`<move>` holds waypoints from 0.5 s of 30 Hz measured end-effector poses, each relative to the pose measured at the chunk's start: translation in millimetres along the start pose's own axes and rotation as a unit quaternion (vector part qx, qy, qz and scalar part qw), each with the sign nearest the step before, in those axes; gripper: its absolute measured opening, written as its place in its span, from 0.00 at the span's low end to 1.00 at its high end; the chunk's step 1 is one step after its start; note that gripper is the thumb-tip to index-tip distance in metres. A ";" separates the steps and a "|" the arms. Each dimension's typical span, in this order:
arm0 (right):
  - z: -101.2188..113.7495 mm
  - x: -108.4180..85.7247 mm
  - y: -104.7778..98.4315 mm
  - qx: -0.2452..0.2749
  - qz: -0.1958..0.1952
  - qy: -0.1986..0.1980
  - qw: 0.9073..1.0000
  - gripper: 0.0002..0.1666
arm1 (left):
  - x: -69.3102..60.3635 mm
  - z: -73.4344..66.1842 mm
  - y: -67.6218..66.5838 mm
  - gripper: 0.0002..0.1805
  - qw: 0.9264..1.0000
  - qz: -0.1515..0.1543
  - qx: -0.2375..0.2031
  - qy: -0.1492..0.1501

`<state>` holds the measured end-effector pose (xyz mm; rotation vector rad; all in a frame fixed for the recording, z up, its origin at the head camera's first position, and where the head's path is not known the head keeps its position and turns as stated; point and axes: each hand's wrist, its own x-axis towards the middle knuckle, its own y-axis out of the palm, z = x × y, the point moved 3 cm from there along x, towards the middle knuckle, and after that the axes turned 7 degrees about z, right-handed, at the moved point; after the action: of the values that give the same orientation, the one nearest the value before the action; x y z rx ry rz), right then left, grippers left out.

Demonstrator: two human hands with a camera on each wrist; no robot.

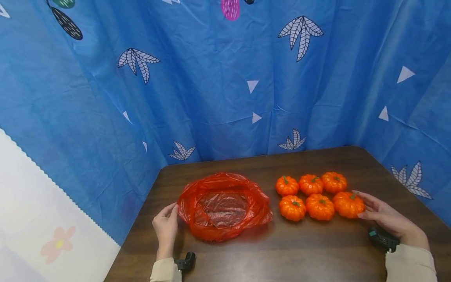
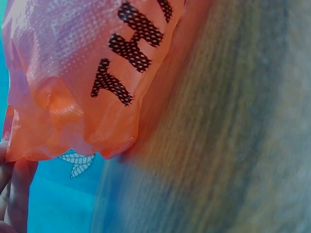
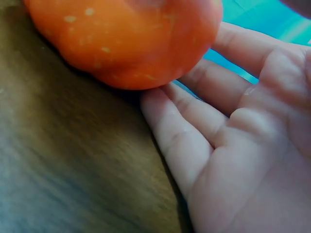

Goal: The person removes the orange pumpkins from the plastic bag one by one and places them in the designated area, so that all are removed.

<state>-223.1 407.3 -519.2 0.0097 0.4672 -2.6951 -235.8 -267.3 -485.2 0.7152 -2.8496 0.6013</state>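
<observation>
A red plastic bag (image 1: 225, 235) lies with its mouth spread wide on the table. My left hand (image 1: 165, 228) pinches the bag's left rim between thumb and fingers; the left wrist view shows dark printed letters on the bag (image 2: 73, 97). On the right, my right hand (image 1: 385, 217) holds the nearest right small orange pumpkin (image 1: 349, 205), thumb in front and fingers behind. That pumpkin (image 3: 131, 43) fills the top of the right wrist view, resting on or just above the wood. Several more small pumpkins (image 1: 320, 207) sit beside it in two rows.
The dark wooden table (image 1: 282, 254) runs back to a blue patterned curtain (image 1: 218, 98) that stands behind and along both sides. A pale cloth with a flower print (image 1: 58, 244) is at the lower left. Each wrist wears a black camera mount (image 1: 382, 239).
</observation>
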 end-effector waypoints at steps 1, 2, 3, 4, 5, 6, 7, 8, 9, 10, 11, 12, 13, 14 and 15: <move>0.4 0.8 0.2 0.000 -0.003 -0.002 1.000 0.38 | 0.2 -0.5 0.2 0.14 1.000 -0.002 0.002 0.004; 0.6 1.6 0.3 -0.005 -0.005 -0.003 1.000 0.39 | 0.5 -1.0 0.4 0.14 1.000 -0.004 0.005 0.007; 1.5 2.3 0.7 -0.011 -0.007 0.002 1.000 0.40 | 1.0 -1.6 0.4 0.13 1.000 -0.005 0.008 0.010; 2.8 3.2 1.0 -0.017 -0.009 0.009 1.000 0.41 | 1.4 -2.1 0.5 0.13 1.000 -0.005 0.011 0.013; 4.8 4.0 1.4 -0.027 -0.011 0.017 0.999 0.42 | 1.9 -2.8 0.3 0.13 1.000 -0.004 0.015 0.017; 7.8 4.7 1.4 -0.045 -0.016 0.029 0.998 0.43 | 2.3 -3.4 0.2 0.14 1.000 -0.002 0.019 0.020; 11.5 4.9 1.7 -0.061 -0.021 0.043 0.997 0.44 | 2.9 -4.2 -0.1 0.14 1.000 0.002 0.020 0.021; 16.0 4.9 1.9 -0.081 -0.022 0.054 0.995 0.45 | 3.6 -5.2 -0.4 0.14 0.999 0.007 0.025 0.022; 21.4 4.8 2.4 -0.097 -0.026 0.058 0.993 0.46 | 4.5 -6.4 -0.8 0.14 0.999 0.013 0.030 0.027; 27.4 4.7 2.6 -0.115 -0.031 0.063 0.991 0.46 | 5.2 -7.9 -1.1 0.14 0.999 0.020 0.037 0.032; 33.7 4.4 2.9 -0.132 -0.036 0.065 0.989 0.46 | 6.0 -9.9 -1.5 0.14 0.998 0.029 0.045 0.039; 40.8 3.9 2.9 -0.154 -0.044 0.067 0.985 0.47 | 6.8 -12.2 -1.7 0.14 0.997 0.039 0.053 0.046; 48.0 3.5 2.8 -0.168 -0.050 0.061 0.983 0.46 | 7.8 -14.6 -2.0 0.14 0.995 0.049 0.064 0.055; 55.4 3.1 2.6 -0.184 -0.058 0.055 0.980 0.46 | 9.1 -17.3 -2.0 0.15 0.993 0.059 0.079 0.067; 63.0 2.7 2.1 -0.196 -0.066 0.050 0.977 0.46 | 10.3 -20.2 -2.1 0.15 0.990 0.070 0.096 0.081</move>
<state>-220.9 384.0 -460.6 0.0040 1.0566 -2.6884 -243.0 -265.0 -463.7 0.4684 -2.7308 0.9193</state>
